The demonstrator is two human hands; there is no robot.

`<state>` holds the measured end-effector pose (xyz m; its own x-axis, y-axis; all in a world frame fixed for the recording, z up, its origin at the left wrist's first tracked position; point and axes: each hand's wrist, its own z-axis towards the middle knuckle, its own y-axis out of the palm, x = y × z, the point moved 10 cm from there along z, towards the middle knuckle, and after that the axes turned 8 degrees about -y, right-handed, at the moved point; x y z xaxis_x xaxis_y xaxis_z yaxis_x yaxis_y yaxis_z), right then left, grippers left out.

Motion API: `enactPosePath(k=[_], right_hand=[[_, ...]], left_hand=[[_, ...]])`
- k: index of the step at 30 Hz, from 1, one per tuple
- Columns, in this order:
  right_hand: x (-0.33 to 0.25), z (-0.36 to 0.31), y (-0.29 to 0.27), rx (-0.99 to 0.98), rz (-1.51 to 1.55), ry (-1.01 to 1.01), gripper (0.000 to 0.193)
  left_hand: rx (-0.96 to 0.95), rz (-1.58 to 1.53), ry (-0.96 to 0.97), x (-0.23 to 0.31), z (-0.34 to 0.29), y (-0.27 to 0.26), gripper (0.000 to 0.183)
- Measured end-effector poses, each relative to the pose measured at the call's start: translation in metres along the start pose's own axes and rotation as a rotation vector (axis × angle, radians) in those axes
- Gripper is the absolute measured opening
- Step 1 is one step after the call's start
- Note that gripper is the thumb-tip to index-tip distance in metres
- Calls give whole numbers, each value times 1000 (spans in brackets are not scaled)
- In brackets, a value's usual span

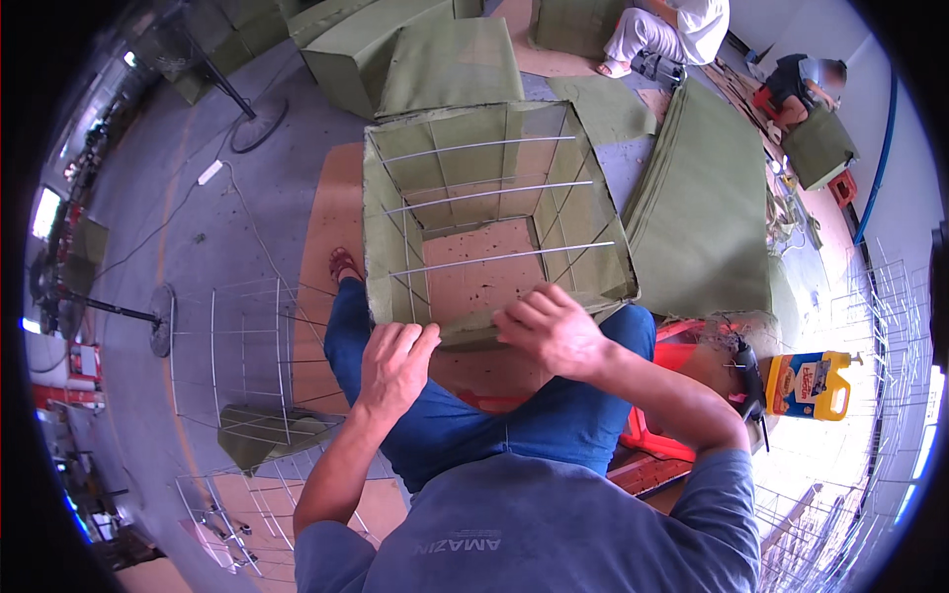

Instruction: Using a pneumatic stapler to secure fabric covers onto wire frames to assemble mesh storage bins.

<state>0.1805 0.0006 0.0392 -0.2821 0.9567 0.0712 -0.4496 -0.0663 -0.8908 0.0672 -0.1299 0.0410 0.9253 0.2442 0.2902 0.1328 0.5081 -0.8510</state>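
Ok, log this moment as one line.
left hand on near edge of green fabric box | right hand gripping same edge | yellow jug at right

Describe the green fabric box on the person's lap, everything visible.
The box is an open wire frame lined with olive-green cloth, square, its opening facing the camera, thin metal rods crossing it. The floor shows through its far end. It rests tilted against the knees. The left hand and right hand press on its near edge.
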Motion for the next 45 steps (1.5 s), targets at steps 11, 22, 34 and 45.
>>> enactPosePath(k=[11,22,34,45], right_hand=[[21,1,58,-264,430,152,31],[76,-43,-42,59,321,314,25],[74,-80,-18,-315,271,75,18],[78,-74,-15,-365,200,32,32]], left_hand=[[-335,-84,178,9,27,11,14],[-241,-192,97,27,34,36,8],[-352,-169,166,35,35,41,7],[-333,-208,53,10,30,29,18]])
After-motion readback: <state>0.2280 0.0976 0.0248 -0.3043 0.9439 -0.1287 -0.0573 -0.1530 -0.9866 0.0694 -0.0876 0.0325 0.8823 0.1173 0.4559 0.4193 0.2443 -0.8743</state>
